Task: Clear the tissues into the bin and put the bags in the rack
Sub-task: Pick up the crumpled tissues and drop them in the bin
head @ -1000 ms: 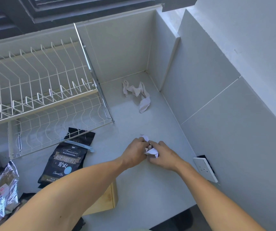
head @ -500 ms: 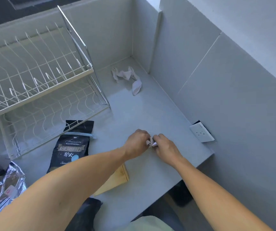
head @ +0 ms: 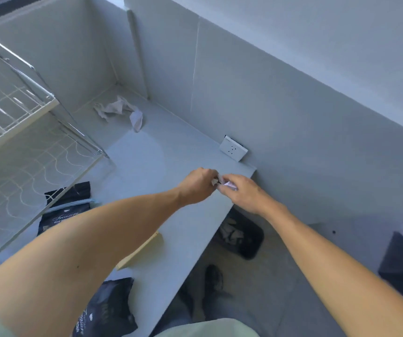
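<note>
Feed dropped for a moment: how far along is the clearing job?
Done: the dark floor bin already holds paper. In hand: both the left hand and right hand pinch a small white tissue. Left: the crumpled corner tissue and two black bags.

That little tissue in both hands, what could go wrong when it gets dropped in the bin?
The small tissue is pinched between the left hand and right hand above the counter edge. The bin sits on the floor partly under that edge, so a drop from here might miss. The other crumpled tissue in the far corner could get forgotten.
</note>
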